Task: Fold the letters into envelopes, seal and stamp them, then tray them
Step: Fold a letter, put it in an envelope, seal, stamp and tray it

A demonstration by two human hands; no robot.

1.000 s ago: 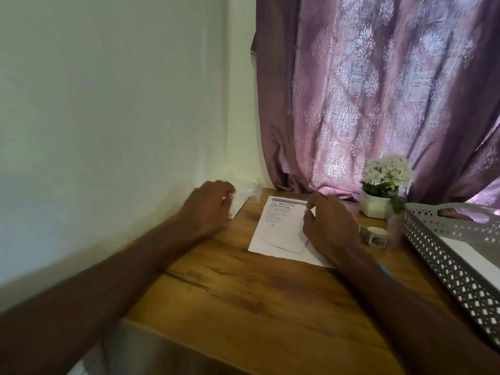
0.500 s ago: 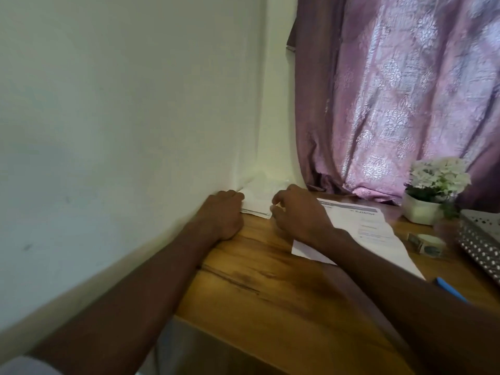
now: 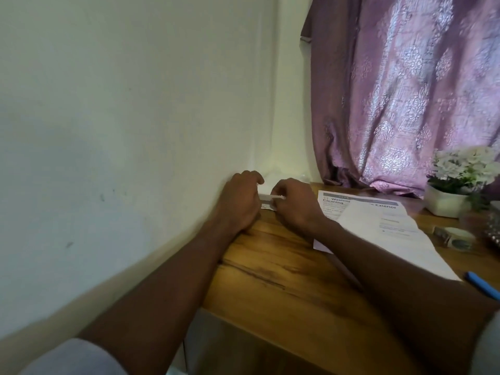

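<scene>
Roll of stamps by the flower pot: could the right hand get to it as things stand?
Probably yes. The roll of stamps lies uncovered, with only the flat letter between it and the right hand, but that hand's fingers now pinch a white envelope.

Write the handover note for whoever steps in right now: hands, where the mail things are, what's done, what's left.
Left hand: fingers curled on the white envelopes in the corner by the wall.
Right hand: pinches the same envelopes from the other side.
Printed letter: flat and unfolded on the wooden table, right of the hands.
Stamp roll: beside the letter, near the right edge. Blue pen below it.
Tray: only its edge shows at far right.
Done: nothing visible yet.
Left: fold the letter, insert, seal, stamp, tray.
</scene>
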